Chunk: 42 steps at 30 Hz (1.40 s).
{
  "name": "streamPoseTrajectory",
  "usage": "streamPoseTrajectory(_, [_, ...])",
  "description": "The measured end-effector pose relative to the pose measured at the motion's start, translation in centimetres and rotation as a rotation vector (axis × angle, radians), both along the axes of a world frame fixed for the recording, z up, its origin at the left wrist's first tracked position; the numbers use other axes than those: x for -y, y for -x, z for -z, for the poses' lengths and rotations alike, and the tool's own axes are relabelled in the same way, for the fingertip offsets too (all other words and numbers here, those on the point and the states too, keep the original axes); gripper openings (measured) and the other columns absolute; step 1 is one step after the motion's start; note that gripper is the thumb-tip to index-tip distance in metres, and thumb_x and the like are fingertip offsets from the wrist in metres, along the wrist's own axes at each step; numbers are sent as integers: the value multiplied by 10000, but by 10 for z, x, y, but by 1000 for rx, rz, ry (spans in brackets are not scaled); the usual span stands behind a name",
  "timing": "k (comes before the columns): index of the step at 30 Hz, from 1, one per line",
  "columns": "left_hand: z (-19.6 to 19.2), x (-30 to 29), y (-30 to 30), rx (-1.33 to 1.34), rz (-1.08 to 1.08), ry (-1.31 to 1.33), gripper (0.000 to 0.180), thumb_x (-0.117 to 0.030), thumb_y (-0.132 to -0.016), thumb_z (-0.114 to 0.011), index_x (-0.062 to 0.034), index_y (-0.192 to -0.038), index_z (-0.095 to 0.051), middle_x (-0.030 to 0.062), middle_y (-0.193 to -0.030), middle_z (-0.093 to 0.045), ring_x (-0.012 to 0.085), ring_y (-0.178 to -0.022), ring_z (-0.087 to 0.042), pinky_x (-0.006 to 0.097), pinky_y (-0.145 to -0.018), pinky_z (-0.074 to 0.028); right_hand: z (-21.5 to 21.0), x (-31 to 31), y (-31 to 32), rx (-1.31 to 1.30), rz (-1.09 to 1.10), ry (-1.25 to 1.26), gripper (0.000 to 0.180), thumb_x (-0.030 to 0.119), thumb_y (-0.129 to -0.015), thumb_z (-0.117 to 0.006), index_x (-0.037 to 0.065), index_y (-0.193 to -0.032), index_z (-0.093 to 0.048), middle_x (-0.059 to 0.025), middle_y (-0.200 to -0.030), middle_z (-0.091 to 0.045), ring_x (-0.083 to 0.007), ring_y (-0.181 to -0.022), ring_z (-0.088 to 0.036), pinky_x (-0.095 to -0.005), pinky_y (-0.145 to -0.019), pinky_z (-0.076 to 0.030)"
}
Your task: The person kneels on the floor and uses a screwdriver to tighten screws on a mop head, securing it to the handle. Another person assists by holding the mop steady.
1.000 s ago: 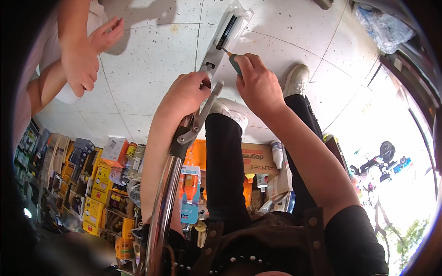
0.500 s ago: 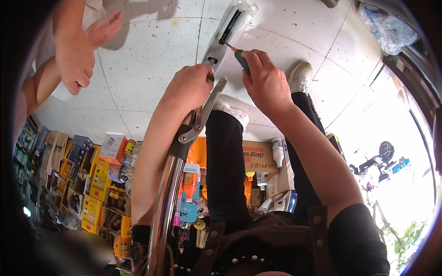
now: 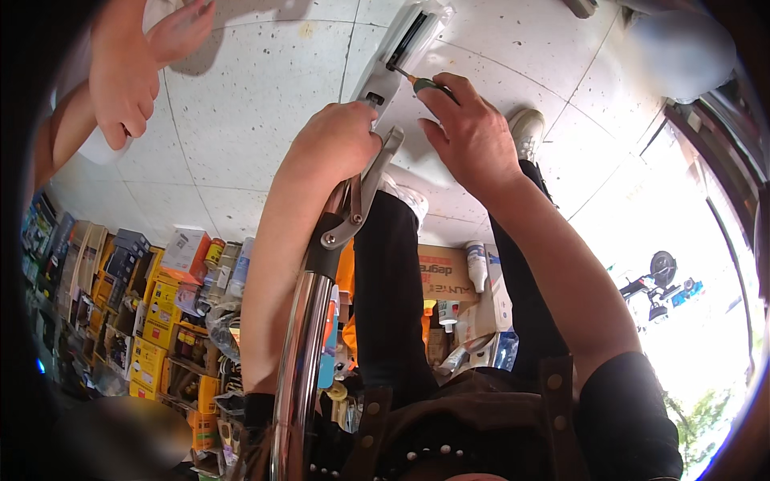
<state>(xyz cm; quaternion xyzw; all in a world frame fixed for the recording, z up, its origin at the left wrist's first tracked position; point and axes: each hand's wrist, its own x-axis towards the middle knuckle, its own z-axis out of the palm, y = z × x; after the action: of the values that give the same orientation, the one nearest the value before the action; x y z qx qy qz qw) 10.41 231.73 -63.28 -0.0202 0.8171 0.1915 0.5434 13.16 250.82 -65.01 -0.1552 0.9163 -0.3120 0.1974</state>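
A long chrome pole [image 3: 294,361] with a grey hinged lever [image 3: 375,175] runs up past my left forearm. Its far end meets a narrow pale head [image 3: 383,86] with a dark slot, partly wrapped in clear plastic, lying over the floor. My left hand [image 3: 333,143] is closed around the pole's upper end, just below that head; its fingertips are mostly hidden. In my right hand [image 3: 473,136] is a screwdriver [image 3: 425,83] with a green handle, held by curled fingers with the thumb apart. Its tip touches or nearly touches the end of the dark slot.
Another person's hands [image 3: 122,84] are at the upper left. My shoes [image 3: 525,132] stand on the tiled floor [image 3: 241,104]. Shelves with yellow boxes [image 3: 160,313] fill the lower left. A cardboard box [image 3: 449,272] and bottles [image 3: 476,264] stand behind my legs. A bright doorway lies at right.
My right hand has shifted slightly right and up, its thumb moving off the screwdriver handle. The screwdriver has tilted flatter. The pole's lower end has swung a little right in view.
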Motion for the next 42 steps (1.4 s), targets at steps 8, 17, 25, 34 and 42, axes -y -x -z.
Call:
streamPoseTrajectory(8, [2,0,-6,-56,8,-22,312,-99,-801,-558,-1,-1087,-635,211,-837,-671,358,-773,-668,426,-759,-525,2,-2,-2,-10,29,-46,270,66,-799,-666,105,-1050,-576,-61,-1086,-572,-253,-876,-622,-369,-767,-544])
streamPoseTrajectory(17, [0,-4,-4,-63,100,-56,209,-84,-784,-559,19,-944,-646,227,-839,-658,385,-816,-654,448,-771,-515,3,-5,-4,-57,-75,-122,245,78,-816,-657,115,-1047,-583,-80,-1105,-539,-279,-969,-587,-388,-817,-525])
streamPoseTrajectory(25, [-7,-14,0,-60,226,-8,201,-91,-799,-583,30,-945,-652,227,-888,-665,378,-872,-656,447,-793,-524,1,-1,-7,89,14,-213,311,153,-882,-633,138,-1162,-497,-80,-1072,-532,-278,-827,-650,-413,-690,-551])
streamPoseTrajectory(34, [-11,-13,-1,-64,131,-5,211,-110,-817,-579,24,-962,-654,223,-921,-670,372,-877,-664,442,-809,-526,8,1,-6,-135,-30,-140,290,94,-843,-646,115,-1108,-529,-71,-1073,-560,-275,-883,-642,-404,-702,-549])
streamPoseTrajectory(42, [14,17,-19,52,-377,-196,355,-126,-811,-595,8,-1138,-634,131,-745,-638,194,-622,-615,326,-642,-499,3,3,-8,-83,9,-121,290,124,-820,-667,109,-1085,-552,-64,-1023,-559,-262,-911,-621,-393,-741,-540])
